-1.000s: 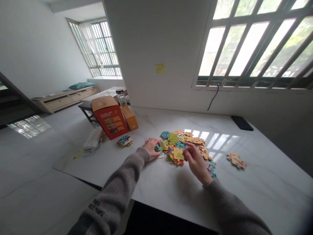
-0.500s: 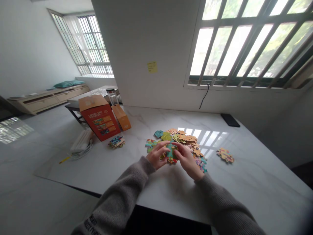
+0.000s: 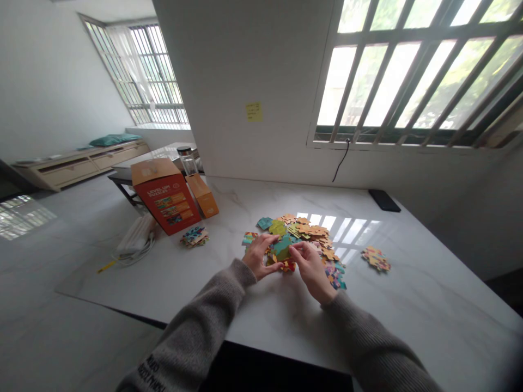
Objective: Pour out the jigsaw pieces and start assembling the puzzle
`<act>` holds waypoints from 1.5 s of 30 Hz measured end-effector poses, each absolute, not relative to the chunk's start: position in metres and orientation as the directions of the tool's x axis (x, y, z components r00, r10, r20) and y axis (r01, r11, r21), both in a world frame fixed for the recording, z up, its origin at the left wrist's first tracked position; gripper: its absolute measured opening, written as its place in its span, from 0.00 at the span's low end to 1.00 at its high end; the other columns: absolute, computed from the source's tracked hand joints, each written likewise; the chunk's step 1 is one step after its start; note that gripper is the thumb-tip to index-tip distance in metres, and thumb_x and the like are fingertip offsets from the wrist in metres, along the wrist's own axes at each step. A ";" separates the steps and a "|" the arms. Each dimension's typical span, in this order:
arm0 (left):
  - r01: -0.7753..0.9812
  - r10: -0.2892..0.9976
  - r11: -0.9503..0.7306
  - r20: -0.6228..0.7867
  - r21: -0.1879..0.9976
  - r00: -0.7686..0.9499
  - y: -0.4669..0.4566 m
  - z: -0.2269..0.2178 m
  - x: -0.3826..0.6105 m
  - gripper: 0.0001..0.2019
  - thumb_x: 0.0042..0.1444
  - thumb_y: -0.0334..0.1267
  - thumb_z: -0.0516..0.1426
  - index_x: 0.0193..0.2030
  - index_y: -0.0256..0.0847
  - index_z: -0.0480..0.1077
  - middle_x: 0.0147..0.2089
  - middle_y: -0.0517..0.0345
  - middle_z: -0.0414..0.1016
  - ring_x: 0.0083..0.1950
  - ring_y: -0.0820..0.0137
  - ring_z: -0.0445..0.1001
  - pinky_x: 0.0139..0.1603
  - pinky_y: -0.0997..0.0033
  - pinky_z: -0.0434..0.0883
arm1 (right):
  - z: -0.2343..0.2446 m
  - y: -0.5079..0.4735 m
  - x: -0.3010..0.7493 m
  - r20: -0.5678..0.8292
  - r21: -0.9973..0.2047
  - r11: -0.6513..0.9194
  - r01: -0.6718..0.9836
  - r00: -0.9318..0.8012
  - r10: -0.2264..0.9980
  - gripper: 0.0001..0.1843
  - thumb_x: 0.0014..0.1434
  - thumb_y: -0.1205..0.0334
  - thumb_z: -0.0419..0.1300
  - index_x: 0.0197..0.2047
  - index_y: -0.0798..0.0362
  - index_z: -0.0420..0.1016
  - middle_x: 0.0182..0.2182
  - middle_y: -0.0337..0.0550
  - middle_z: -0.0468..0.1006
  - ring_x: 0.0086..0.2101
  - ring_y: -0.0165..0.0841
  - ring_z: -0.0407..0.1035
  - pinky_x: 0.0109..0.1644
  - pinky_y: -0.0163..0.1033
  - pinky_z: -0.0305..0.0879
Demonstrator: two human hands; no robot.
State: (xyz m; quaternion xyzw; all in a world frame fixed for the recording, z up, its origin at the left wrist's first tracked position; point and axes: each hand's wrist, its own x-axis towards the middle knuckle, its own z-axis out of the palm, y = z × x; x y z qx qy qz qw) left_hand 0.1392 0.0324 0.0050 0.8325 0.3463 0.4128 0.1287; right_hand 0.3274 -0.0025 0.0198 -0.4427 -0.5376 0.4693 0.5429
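A heap of colourful jigsaw pieces (image 3: 310,234) lies in the middle of the white marble table (image 3: 261,305). My left hand (image 3: 259,255) and my right hand (image 3: 310,265) meet at the heap's near edge. Both pinch a teal and green puzzle piece (image 3: 283,247) between thumbs and fingers, the left hand on its left side and the right hand on its right side. Both arms wear grey knit sleeves.
A red puzzle box (image 3: 166,195) and a smaller orange box (image 3: 202,195) stand at the back left. Small piles of pieces lie near the box (image 3: 195,237) and at the right (image 3: 376,258). A white power strip (image 3: 137,234), a jar (image 3: 188,159) and a black phone (image 3: 384,200) are also present.
My left hand left the pieces at the heap's left edge and joined the right hand at the near edge. Both now hold one teal piece, lifted slightly. The camera view shifted left.
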 end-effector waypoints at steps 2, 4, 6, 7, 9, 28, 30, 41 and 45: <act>0.496 0.670 -0.736 0.600 0.460 0.438 0.032 0.005 0.137 0.35 0.50 0.48 0.64 0.64 0.42 0.62 0.56 0.44 0.70 0.57 0.54 0.68 0.59 0.54 0.63 | 0.019 -0.003 0.326 0.180 -0.984 0.179 -0.021 -0.030 0.983 0.21 0.58 0.40 0.59 0.37 0.51 0.67 0.27 0.41 0.78 0.29 0.35 0.74 0.32 0.39 0.71; 0.532 0.666 -0.735 0.594 0.421 0.450 0.032 0.004 0.136 0.34 0.50 0.48 0.64 0.63 0.43 0.62 0.56 0.45 0.71 0.56 0.54 0.68 0.58 0.54 0.62 | 0.018 -0.004 0.326 0.176 -0.984 0.175 -0.026 -0.058 0.983 0.19 0.59 0.42 0.59 0.38 0.50 0.66 0.27 0.40 0.77 0.29 0.35 0.74 0.31 0.38 0.70; 0.564 0.674 -0.724 0.584 0.398 0.453 0.031 0.004 0.134 0.34 0.50 0.47 0.64 0.63 0.42 0.62 0.56 0.45 0.71 0.55 0.54 0.68 0.57 0.55 0.62 | 0.017 -0.004 0.326 0.177 -0.984 0.172 -0.052 -0.102 0.979 0.18 0.60 0.43 0.59 0.40 0.50 0.65 0.28 0.41 0.78 0.30 0.35 0.74 0.32 0.38 0.71; 0.583 0.684 -0.711 0.580 0.394 0.442 0.031 0.004 0.130 0.34 0.50 0.46 0.63 0.63 0.42 0.62 0.56 0.45 0.71 0.56 0.54 0.68 0.57 0.55 0.62 | 0.017 -0.004 0.326 0.184 -0.982 0.176 -0.070 -0.119 0.976 0.18 0.60 0.44 0.59 0.41 0.50 0.64 0.30 0.41 0.78 0.31 0.35 0.75 0.34 0.39 0.71; 0.640 0.720 -0.657 0.584 0.399 0.375 0.033 0.005 0.118 0.33 0.50 0.45 0.63 0.62 0.42 0.62 0.56 0.46 0.71 0.56 0.54 0.67 0.57 0.55 0.61 | 0.017 -0.004 0.327 0.199 -0.978 0.188 -0.093 -0.130 0.971 0.18 0.61 0.46 0.58 0.45 0.49 0.63 0.36 0.44 0.78 0.34 0.35 0.75 0.38 0.41 0.72; 0.838 0.728 0.067 0.548 0.541 -0.412 0.057 -0.014 -0.054 0.25 0.51 0.39 0.61 0.57 0.38 0.68 0.61 0.39 0.62 0.62 0.46 0.62 0.62 0.44 0.61 | 0.021 -0.004 0.333 0.269 -0.963 0.271 -0.004 -0.134 0.954 0.19 0.64 0.55 0.54 0.57 0.49 0.61 0.35 0.40 0.72 0.29 0.31 0.69 0.34 0.39 0.69; 0.866 0.736 -0.049 0.604 0.497 -0.305 0.054 -0.008 -0.030 0.22 0.53 0.37 0.58 0.56 0.39 0.69 0.58 0.43 0.66 0.61 0.51 0.64 0.62 0.49 0.62 | 0.021 -0.004 0.333 0.273 -0.961 0.277 0.012 -0.140 0.952 0.18 0.64 0.55 0.54 0.56 0.49 0.62 0.35 0.40 0.72 0.30 0.31 0.69 0.33 0.39 0.68; 0.863 0.932 -0.353 0.212 0.361 0.292 0.076 -0.011 0.077 0.27 0.53 0.39 0.57 0.61 0.42 0.65 0.64 0.49 0.64 0.63 0.55 0.60 0.63 0.54 0.59 | 0.014 -0.004 0.333 0.318 -0.919 0.354 0.174 -0.204 0.926 0.15 0.66 0.56 0.51 0.54 0.51 0.66 0.31 0.40 0.72 0.31 0.32 0.68 0.35 0.38 0.68; 0.881 0.950 -0.301 0.197 0.365 0.243 0.085 -0.008 0.078 0.25 0.53 0.40 0.56 0.60 0.45 0.67 0.53 0.50 0.70 0.56 0.57 0.65 0.58 0.56 0.62 | 0.013 -0.005 0.334 0.329 -0.906 0.372 0.201 -0.217 0.919 0.15 0.67 0.57 0.51 0.54 0.51 0.65 0.31 0.40 0.72 0.30 0.31 0.68 0.36 0.38 0.68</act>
